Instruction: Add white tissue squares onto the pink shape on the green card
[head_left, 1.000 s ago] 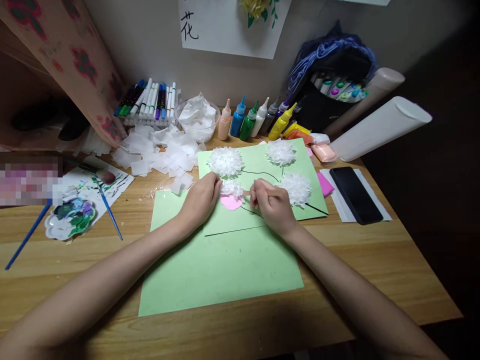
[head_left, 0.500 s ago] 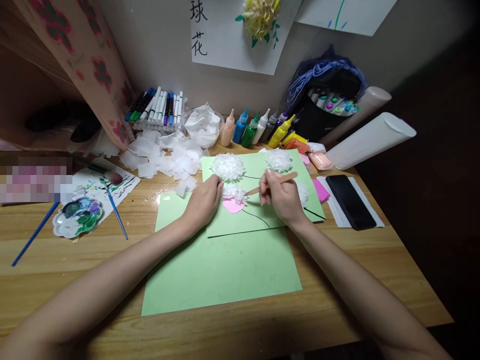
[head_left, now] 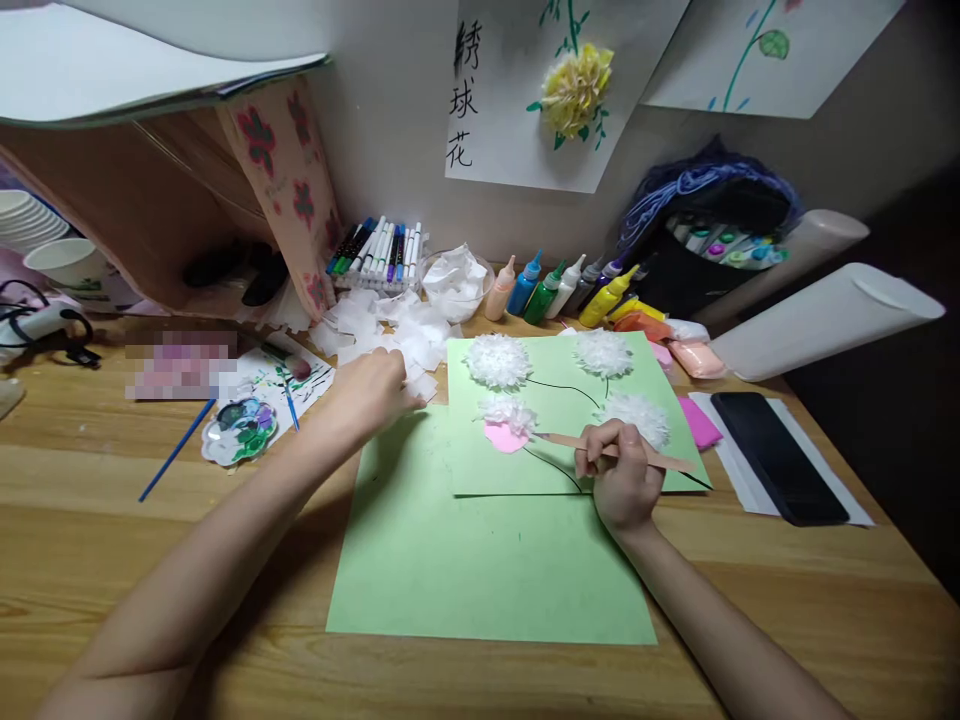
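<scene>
A sheet of green paper (head_left: pixel 472 470) carries several white tissue-paper flowers, among them a full one (head_left: pixel 498 361) at the upper left. Below it, a pink disc (head_left: pixel 505 437) has white tissue ruffles (head_left: pixel 510 412) over its upper part. My right hand (head_left: pixel 622 475) is closed around a slim tan tool (head_left: pixel 562 440), whose pointed dark tip reaches the disc's right edge. Over the near edge of loose white tissue squares (head_left: pixel 420 335) is my left hand (head_left: pixel 371 395). Its fingers are blurred and partly hidden, so any tissue in them does not show.
A larger green sheet (head_left: pixel 487 580) lies underneath. Behind stand paint bottles (head_left: pixel 542 298), a clear bowl of tissue (head_left: pixel 457 285) and markers (head_left: pixel 382 250). A paint palette (head_left: pixel 238 432) and brush (head_left: pixel 176 450) lie left; a phone (head_left: pixel 780 455) and white bottle (head_left: pixel 825 320) are right.
My left hand has left the green paper's edge and moved left to the tissue squares. My right hand has drawn back toward me with the tan tool. The camera view has shifted left.
</scene>
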`<state>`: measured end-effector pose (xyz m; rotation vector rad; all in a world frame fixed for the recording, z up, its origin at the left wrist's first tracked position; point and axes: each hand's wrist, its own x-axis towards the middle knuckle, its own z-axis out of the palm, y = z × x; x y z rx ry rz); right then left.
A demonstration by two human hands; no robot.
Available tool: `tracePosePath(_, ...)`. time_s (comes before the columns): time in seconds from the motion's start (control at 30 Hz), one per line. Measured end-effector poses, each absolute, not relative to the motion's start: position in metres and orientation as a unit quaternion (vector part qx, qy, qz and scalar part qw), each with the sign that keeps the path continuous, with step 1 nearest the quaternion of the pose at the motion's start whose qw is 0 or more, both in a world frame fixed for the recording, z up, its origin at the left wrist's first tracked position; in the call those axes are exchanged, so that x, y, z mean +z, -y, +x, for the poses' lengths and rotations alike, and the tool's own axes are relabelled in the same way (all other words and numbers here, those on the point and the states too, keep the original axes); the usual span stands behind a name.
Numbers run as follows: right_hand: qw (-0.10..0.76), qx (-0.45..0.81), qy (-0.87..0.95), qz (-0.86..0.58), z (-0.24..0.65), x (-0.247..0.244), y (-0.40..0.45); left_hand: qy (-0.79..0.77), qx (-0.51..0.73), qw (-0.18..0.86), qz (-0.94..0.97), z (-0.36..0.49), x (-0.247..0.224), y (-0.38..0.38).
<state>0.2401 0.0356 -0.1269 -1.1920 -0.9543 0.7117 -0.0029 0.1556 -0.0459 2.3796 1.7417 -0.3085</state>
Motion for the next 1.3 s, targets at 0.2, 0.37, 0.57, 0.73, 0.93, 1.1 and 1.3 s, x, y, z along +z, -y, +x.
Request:
tracePosePath(0.2, 0.676, 0.291, 0.424, -0.527, 0.242, -0.128, -0.033, -0.587, -0.128, 0.026, 0.799, 0.007, -0.056, -0.148)
tracePosePath(0.37, 0.680, 0.286, 0.436, -0.516, 0.242, -0.129, -0.033, -0.612, -0.082, 0.016, 0.787, -0.002, -0.041, -0.153)
tracePosePath(0.57, 0.679, 0.271, 0.467, -0.497, 0.242, -0.133, -0.032, -0.527, 0.150, 0.149, 0.823, 0.003, -0.023, -0.143)
tracePosePath(0.73, 0.678, 0.240, 0.517, -0.465, 0.237, -0.133, -0.027, -0.363, 0.111, 0.484, 0.788, 0.031, -0.055, -0.131)
tracePosePath(0.93, 0.619, 0.199, 0.613, -0.448, 0.232, -0.130, -0.025, -0.392, 0.215, 0.289, 0.847, 0.056, -0.103, -0.119)
tracePosePath(1.1, 0.545, 0.165, 0.690, -0.446, 0.228, -0.128, -0.031, -0.370, 0.246, 0.212, 0.871, 0.061, -0.114, -0.118)
tracePosePath(1.3, 0.505, 0.115, 0.727, -0.451, 0.226, -0.126, -0.034, -0.364, 0.253, 0.231, 0.866, 0.059, -0.114, -0.117)
